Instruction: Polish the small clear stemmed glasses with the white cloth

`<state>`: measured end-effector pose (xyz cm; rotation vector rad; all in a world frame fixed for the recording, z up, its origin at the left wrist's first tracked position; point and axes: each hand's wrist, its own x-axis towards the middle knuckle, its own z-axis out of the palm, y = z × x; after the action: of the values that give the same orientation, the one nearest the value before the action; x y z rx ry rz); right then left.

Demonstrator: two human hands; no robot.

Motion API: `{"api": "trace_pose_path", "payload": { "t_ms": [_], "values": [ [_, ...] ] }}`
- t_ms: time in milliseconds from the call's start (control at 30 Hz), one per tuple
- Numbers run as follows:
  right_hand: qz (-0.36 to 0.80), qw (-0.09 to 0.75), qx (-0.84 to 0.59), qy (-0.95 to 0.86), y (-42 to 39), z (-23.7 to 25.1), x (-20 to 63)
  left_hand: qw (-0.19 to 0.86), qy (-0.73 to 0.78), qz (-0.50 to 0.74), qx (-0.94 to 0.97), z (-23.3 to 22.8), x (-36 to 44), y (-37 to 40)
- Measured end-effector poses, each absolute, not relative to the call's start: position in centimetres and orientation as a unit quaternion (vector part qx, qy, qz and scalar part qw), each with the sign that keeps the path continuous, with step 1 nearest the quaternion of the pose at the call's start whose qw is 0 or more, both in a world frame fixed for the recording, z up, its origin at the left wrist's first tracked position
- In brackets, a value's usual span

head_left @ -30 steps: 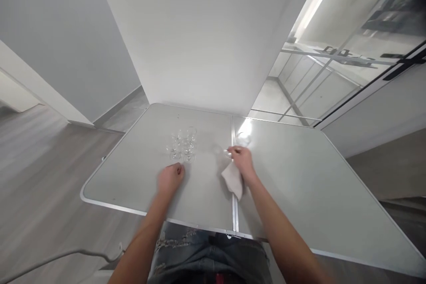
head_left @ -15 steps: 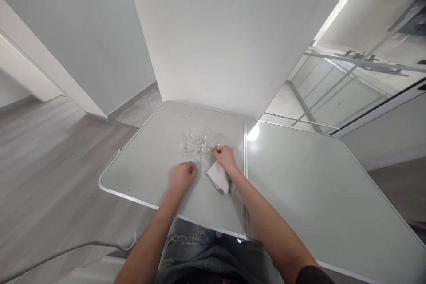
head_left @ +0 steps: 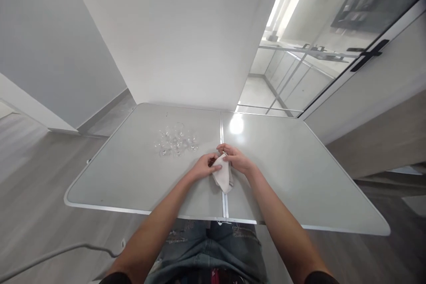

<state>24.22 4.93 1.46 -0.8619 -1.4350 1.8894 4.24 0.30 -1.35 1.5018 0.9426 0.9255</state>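
on the left of the pale tabletop (head_left: 282,168) stand clustered clear glasses (head_left: 176,142). rightward, the left hand (head_left: 205,166) pinches a white cloth (head_left: 222,175) over the metal seam (head_left: 225,209); the right hand (head_left: 237,159) pinches its top right edge. the cloth looks light, soft and limp, best gripped by its folds; whether it wraps anything cannot be told.

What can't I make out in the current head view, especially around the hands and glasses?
- Glasses: exact count; clear, overlapping outlines blur together in the head view.
- White cloth: its underside and inner folds, hidden by its own front and the left hand and right hand.
- Grey cord: one end, cut off by the left edge.
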Motion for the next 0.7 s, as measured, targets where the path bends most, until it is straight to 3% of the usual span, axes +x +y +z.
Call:
{"api": "trace_pose_path", "payload": {
  "t_ms": [100,333,700],
  "values": [
    [0.721,0.304,-0.316,-0.537,5.2,0.6,25.2,0.537,0.396,0.438,0.602,-1.9,4.8,1.4],
    [0.761,0.161,-0.257,-0.574,5.3,-0.7,26.6,0.428,0.478,0.470,0.606,-2.2,4.3,0.0],
    [0.785,0.201,-0.240,-0.535,5.9,-1.6,26.8,0.408,0.462,0.553,0.561,-1.5,4.5,-0.2]
  ]
}}
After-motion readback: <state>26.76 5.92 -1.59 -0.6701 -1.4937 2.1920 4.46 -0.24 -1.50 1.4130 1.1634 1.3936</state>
